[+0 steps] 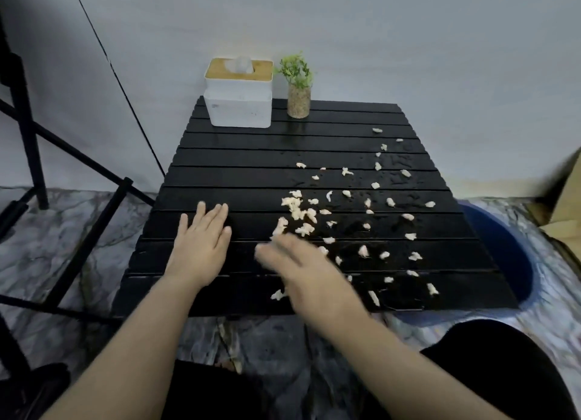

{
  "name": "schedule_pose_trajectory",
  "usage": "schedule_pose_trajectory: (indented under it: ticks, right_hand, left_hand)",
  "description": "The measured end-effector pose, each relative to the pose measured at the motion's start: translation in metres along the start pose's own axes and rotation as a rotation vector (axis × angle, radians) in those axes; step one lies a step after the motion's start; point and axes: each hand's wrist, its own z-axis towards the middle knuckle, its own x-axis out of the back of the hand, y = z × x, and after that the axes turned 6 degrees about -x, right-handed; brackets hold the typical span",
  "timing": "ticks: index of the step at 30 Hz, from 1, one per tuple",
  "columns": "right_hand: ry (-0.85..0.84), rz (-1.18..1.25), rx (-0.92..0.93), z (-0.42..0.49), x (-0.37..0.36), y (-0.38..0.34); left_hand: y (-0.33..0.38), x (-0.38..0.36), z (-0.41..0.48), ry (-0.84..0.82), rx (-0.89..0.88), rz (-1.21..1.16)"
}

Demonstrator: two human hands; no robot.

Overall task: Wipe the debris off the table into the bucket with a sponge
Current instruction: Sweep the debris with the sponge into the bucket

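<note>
Several small white scraps of debris (297,212) lie scattered over the middle and right of the wet black slatted table (239,174). A blue bucket (503,249) stands on the floor below the table's right edge, partly hidden by it. My left hand (201,243) rests flat on the near left of the table, fingers stretched out, holding nothing. My right hand (301,271) is blurred by motion, palm down just above the near middle, right beside the thickest cluster of scraps, with nothing visible in it. No sponge is in view.
A white tissue box with a wooden lid (238,105) and a small potted plant (298,98) stand at the table's far edge. Black stand legs (28,136) cross the floor at left. A cardboard box (562,205) sits at far right.
</note>
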Motion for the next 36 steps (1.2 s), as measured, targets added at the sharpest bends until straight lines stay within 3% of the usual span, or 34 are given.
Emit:
schedule_pose_trajectory:
  ticks: [2, 6, 10, 15, 18, 21, 23, 27, 31, 34, 36]
  right_hand:
    - [-0.028, -0.131, 0.077, -0.026, -0.022, -0.007]
    - [-0.046, -0.144, -0.004, -0.033, -0.025, -0.012]
    - [-0.027, -0.132, -0.014, -0.005, -0.019, 0.036]
    - [0.109, -0.037, -0.246, 0.020, 0.015, 0.079]
    - [0.159, -0.018, -0.036, 0.012, 0.011, 0.044]
    - [0.014, -0.130, 0.147, -0.022, -0.016, -0.003]
    - [-0.045, -0.189, 0.088, -0.030, -0.027, -0.009]
    - [-0.061, -0.079, -0.110, -0.006, -0.013, 0.027]
    - [0.086, -0.013, -0.175, 0.012, -0.001, 0.066]
    - [0.262, 0.140, -0.288, 0.022, 0.004, 0.055]
    - [0.257, 0.130, -0.130, 0.026, -0.009, 0.028]
  left_hand:
    - [0.009, -0.007, -0.019, 0.026, 0.041, -0.042]
    - [0.011, -0.015, -0.031, 0.000, 0.063, 0.018]
    - [0.012, -0.015, -0.032, -0.007, 0.067, 0.036]
    - [0.011, -0.017, -0.032, 0.009, 0.056, 0.029]
    - [0.010, -0.019, -0.030, 0.013, 0.062, 0.032]
    - [0.010, -0.019, -0.029, 0.020, 0.058, 0.034]
    - [0.009, -0.019, -0.029, 0.019, 0.060, 0.030]
    - [0.011, -0.017, -0.029, 0.007, 0.066, 0.021]
    - [0.013, -0.014, -0.028, 0.001, 0.066, -0.002]
    - [0.009, -0.010, -0.014, -0.007, 0.035, 0.035]
    - [0.002, -0.007, 0.003, -0.007, 0.020, 0.061]
